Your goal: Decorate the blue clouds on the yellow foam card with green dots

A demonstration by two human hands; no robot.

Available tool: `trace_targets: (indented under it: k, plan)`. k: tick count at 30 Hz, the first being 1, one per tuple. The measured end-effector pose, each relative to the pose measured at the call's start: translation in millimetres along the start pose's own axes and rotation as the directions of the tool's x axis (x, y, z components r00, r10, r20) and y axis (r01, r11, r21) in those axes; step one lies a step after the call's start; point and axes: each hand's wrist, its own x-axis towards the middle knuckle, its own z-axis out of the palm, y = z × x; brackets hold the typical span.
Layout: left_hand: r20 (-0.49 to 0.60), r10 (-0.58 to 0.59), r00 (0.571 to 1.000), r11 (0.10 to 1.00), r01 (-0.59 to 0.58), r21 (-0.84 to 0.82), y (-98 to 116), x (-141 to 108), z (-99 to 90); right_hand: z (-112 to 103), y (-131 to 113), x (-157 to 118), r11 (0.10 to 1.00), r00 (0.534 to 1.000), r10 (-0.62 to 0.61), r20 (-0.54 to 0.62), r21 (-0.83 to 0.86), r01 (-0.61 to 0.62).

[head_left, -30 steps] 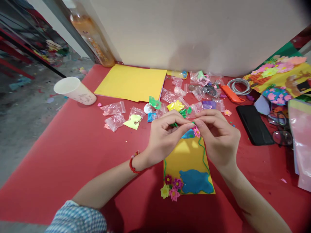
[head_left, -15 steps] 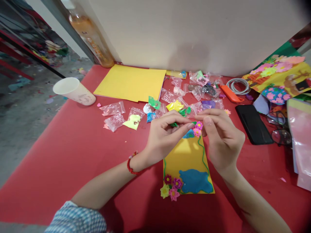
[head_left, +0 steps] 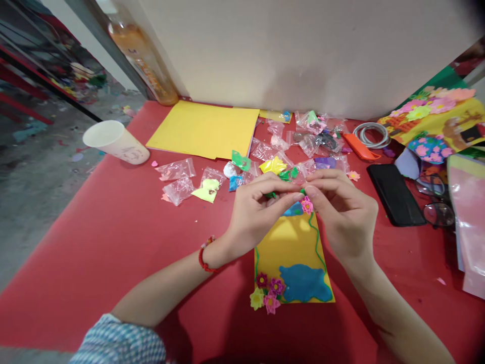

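Since half a second ago the right hand (head_left: pixel 343 215) has drawn back in toward the left hand (head_left: pixel 257 210), so the fingertips meet again over the top edge of the card and cover one of the two pink flowers that showed then.

Nearest the body, the yellow foam card (head_left: pixel 293 242) lies flat on the red table (head_left: pixel 113 237), with a cluster of foam flowers (head_left: pixel 267 293) at its lower left corner, a blue clay patch (head_left: pixel 305 283) beside them and a thin green clay strand (head_left: pixel 317 242) running up its right edge.

At the card's far edge both hands pinch a small green bit of clay (head_left: pixel 302 191), thumb and forefinger of each closed on it, tips touching, just above a pink flower (head_left: pixel 307 206) stuck to the card. By its look the piece is very light, soft and slightly tacky; it would likely squash or tear under a firm squeeze, so the gentle fingertip hold at its ends suits it.

Beyond the hands lie small plastic bags (head_left: pixel 178 177) of coloured clay, a yellow sheet (head_left: pixel 204 129), a paper cup (head_left: pixel 113 141) on its side and, to the right, a black phone (head_left: pixel 396 194).
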Motion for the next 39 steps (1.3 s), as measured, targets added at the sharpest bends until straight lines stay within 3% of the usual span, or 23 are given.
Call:
trace_targets:
  k: [4,10,13,18,25,29,33,35,39]
  plan:
    - [0.036,-0.091,0.995,0.995,0.093,-0.038,-0.3,-1.1,1.4,1.5,-0.1,-1.7,1.0,0.999,-0.005,-0.035,0.005,0.005]
    - [0.034,-0.064,0.997,0.997,0.066,-0.05,-0.6,-2.3,2.8,4.2,-0.8,-4.0,0.999,0.999,0.034,-0.028,0.005,-0.033]
    - [0.021,-0.043,0.999,0.998,0.044,-0.035,0.6,-1.8,2.9,0.5,-2.0,-0.9,0.998,0.998,0.066,0.014,0.007,-0.066]
    - [0.019,-0.035,0.999,0.999,0.036,-0.005,0.4,-1.9,3.0,-10.3,-2.6,7.4,0.996,0.972,0.089,0.216,-0.027,-0.086]
    - [0.012,-0.046,0.999,0.997,0.045,0.058,-4.2,-2.5,2.3,-14.0,0.2,8.9,0.997,0.982,0.058,0.179,-0.058,-0.049]
    - [0.015,-0.161,0.987,0.984,0.159,0.086,-2.9,-0.9,2.2,-11.8,3.9,9.8,0.998,0.987,0.056,0.152,-0.039,-0.051]
    - [0.099,-0.276,0.956,0.955,0.261,0.14,-3.1,5.3,-3.0,-13.2,18.1,16.7,0.993,0.982,0.095,0.161,-0.082,-0.083]
    - [0.17,-0.26,0.951,0.95,0.22,0.223,-7.6,6.5,-9.2,-15.5,30.6,21.2,0.986,0.957,0.131,0.258,-0.134,-0.099]
    - [0.275,-0.045,0.96,0.89,-0.087,0.449,-29.2,-9.9,-24.0,-18.4,58.5,24.7,0.954,0.904,0.18,0.387,-0.293,-0.065]
